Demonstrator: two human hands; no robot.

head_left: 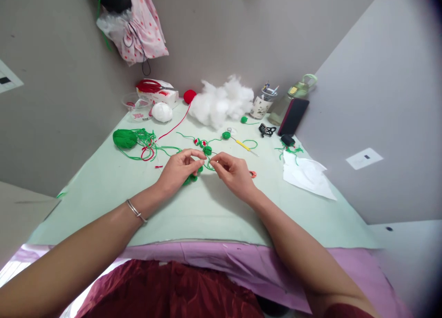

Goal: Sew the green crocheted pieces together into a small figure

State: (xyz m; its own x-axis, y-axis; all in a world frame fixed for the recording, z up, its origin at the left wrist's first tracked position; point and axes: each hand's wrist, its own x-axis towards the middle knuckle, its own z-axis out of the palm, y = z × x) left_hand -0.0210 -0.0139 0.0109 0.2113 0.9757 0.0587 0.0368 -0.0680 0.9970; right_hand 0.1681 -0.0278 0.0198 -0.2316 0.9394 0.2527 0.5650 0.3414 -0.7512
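Observation:
Above the table's middle, my left hand [183, 167] has its fingers pinched together around something I cannot make out. A small green ball [207, 150] with a dark strand across it is just beyond the fingertips. To the right, my right hand [232, 170] pinches close by, at the end of a thin dark strand that leads from the ball. Green crocheted pieces [192, 177] show partly beneath my left hand. Past the hands lie small red, white and green pieces [200, 143], an oval green ball [226, 135] and a yellow-handled hook [242, 145].
Green yarn [125, 138] lies left, white stuffing [221, 102] at the back. Red scissors [150, 86] rest on a box near a white yarn ball [162, 112]. A pen cup [261, 107], bottle [280, 108], leaning phone [293, 117] and white paper [305, 175] stand or lie right.

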